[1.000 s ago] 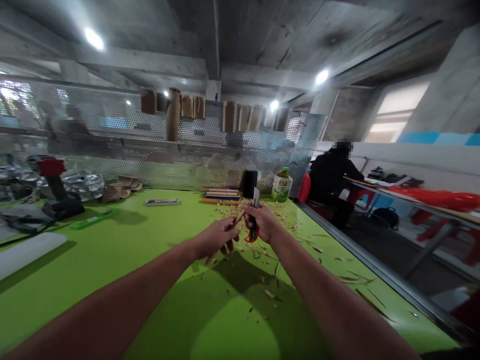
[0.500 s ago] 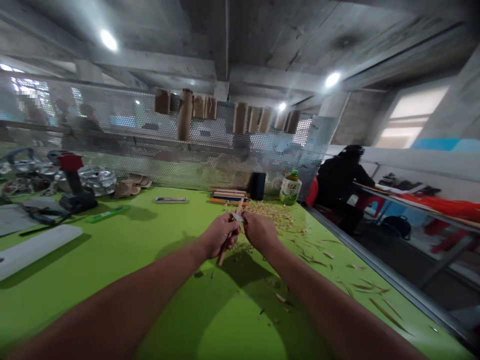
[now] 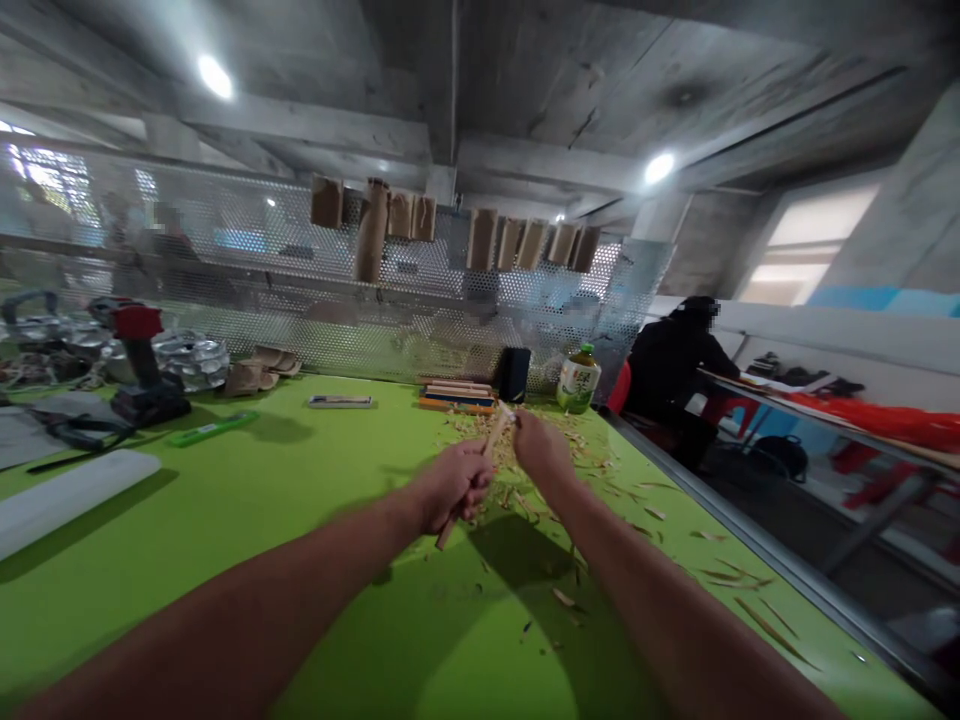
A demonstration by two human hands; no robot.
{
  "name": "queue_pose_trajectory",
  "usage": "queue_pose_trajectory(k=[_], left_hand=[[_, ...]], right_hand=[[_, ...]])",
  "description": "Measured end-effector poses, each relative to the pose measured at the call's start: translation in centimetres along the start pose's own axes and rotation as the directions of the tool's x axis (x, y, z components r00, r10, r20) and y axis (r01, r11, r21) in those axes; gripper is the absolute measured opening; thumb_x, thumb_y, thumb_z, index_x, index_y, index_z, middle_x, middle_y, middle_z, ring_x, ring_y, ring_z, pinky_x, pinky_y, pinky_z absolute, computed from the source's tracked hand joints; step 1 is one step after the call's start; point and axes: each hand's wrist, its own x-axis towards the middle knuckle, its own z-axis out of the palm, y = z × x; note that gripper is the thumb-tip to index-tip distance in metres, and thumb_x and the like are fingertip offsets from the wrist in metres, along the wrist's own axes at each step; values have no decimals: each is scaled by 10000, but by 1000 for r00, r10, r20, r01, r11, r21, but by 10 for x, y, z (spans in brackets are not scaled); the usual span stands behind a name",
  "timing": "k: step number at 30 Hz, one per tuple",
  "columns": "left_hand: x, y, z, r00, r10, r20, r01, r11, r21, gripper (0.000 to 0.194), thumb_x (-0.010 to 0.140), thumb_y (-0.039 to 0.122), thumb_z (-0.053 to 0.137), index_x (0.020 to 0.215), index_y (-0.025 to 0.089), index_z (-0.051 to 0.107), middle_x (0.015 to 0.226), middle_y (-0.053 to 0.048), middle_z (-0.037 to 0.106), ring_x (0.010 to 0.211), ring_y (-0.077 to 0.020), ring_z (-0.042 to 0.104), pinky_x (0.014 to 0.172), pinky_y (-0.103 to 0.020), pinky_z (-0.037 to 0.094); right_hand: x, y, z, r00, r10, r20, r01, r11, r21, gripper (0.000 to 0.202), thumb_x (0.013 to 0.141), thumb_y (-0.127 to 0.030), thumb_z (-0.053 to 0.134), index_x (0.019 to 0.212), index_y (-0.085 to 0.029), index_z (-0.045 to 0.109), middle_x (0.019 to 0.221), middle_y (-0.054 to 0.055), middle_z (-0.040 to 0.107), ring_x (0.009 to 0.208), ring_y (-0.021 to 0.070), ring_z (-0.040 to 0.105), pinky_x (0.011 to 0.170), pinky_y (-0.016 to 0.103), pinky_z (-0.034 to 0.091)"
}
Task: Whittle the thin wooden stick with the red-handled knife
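Note:
My left hand (image 3: 456, 485) is closed around a thin wooden stick (image 3: 495, 437), which slants up and away with its lower end showing beneath the fist. At the far end of the stick, my right hand (image 3: 541, 448) is closed on a small knife, mostly hidden by the fingers. Only a pale, shiny bit of the knife's blade (image 3: 507, 412) shows, against or close to the stick's tip. Pale wood shavings (image 3: 525, 502) lie scattered beneath and around both hands on the green tabletop (image 3: 315, 600).
Behind my hands stand a flat box with sticks (image 3: 455, 404), a black block (image 3: 514, 374) and a green-capped bottle (image 3: 578, 380). Leftward are a small tray (image 3: 340, 402), a green case (image 3: 215, 429), a cordless drill (image 3: 141, 345) and a white bar (image 3: 82, 500). A person (image 3: 679, 365) sits at right.
My right hand has moved forward and right along the stick to its tip, away from my left hand. The left hand has shifted slightly back, still gripping the stick.

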Motion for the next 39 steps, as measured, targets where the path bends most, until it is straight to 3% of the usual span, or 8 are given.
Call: queue_pose_trajectory(k=[3, 5, 8, 13, 19, 26, 33, 39], left_hand=[[-7, 0, 10, 997, -6, 75, 10, 999, -46, 157, 866, 283, 494, 999, 206, 459, 593, 87, 405, 372, -34, 305, 352, -144, 293], [-9, 3, 10, 999, 29, 14, -27, 995, -96, 194, 869, 258, 483, 1052, 204, 446, 588, 87, 392, 391, -43, 338, 376, -149, 333], [-8, 10, 1, 994, 44, -97, -57, 990, -133, 254, 879, 247, 435, 1129, 209, 412, 585, 83, 385, 404, -57, 350, 368, -151, 318], [0, 10, -9, 997, 44, -68, -53, 989, -135, 199, 804, 186, 441, 999, 220, 426, 591, 84, 371, 363, -43, 262, 318, -142, 202], [7, 1, -7, 994, 78, -82, -87, 989, -121, 177, 746, 216, 506, 896, 216, 414, 601, 89, 365, 360, -36, 253, 313, -143, 201], [0, 5, 5, 990, 33, -134, -45, 995, -86, 188, 781, 255, 496, 957, 214, 444, 571, 95, 342, 363, -35, 249, 341, -144, 170], [-16, 1, 21, 999, 21, 45, -19, 998, -54, 478, 837, 231, 480, 1303, 251, 378, 612, 79, 412, 400, -41, 305, 366, -146, 233], [-3, 4, 0, 985, 12, -175, -16, 1000, -22, 212, 840, 242, 447, 1045, 187, 451, 602, 71, 402, 396, -49, 309, 357, -155, 289]], right_hand=[[10, 27, -1, 989, 139, 45, -140, 990, 18, 350, 900, -229, 359, 1067, -211, 666, 977, 106, 706, 857, 226, 645, 658, 273, 372], [10, 31, -1, 992, 129, 4, -129, 990, 49, 353, 902, -255, 373, 1096, -218, 665, 982, 104, 706, 865, 229, 642, 662, 272, 373], [-1, 12, -3, 997, 39, -67, -31, 993, 115, 365, 907, -286, 391, 1178, -249, 633, 1021, 82, 707, 877, 212, 634, 685, 259, 374], [-25, -36, -6, 984, -176, 18, 172, 977, 124, 305, 916, -301, 394, 1055, -241, 658, 940, 62, 717, 827, 181, 636, 663, 238, 355], [-31, -40, -7, 966, -252, 65, 251, 968, 26, 250, 928, -296, 396, 981, -218, 628, 918, 82, 706, 814, 183, 639, 653, 248, 352], [-17, -29, -6, 982, -190, 16, 190, 982, -19, 310, 950, -263, 328, 1027, -209, 624, 956, 100, 694, 860, 197, 630, 711, 268, 377], [8, 19, -3, 990, 126, 55, -127, 992, 18, 344, 920, -252, 350, 1041, -191, 667, 959, 114, 700, 852, 221, 648, 645, 269, 380], [-10, -9, -4, 999, -32, -5, 33, 996, 78, 337, 914, -264, 380, 1105, -248, 656, 974, 79, 709, 863, 201, 641, 663, 252, 365]])
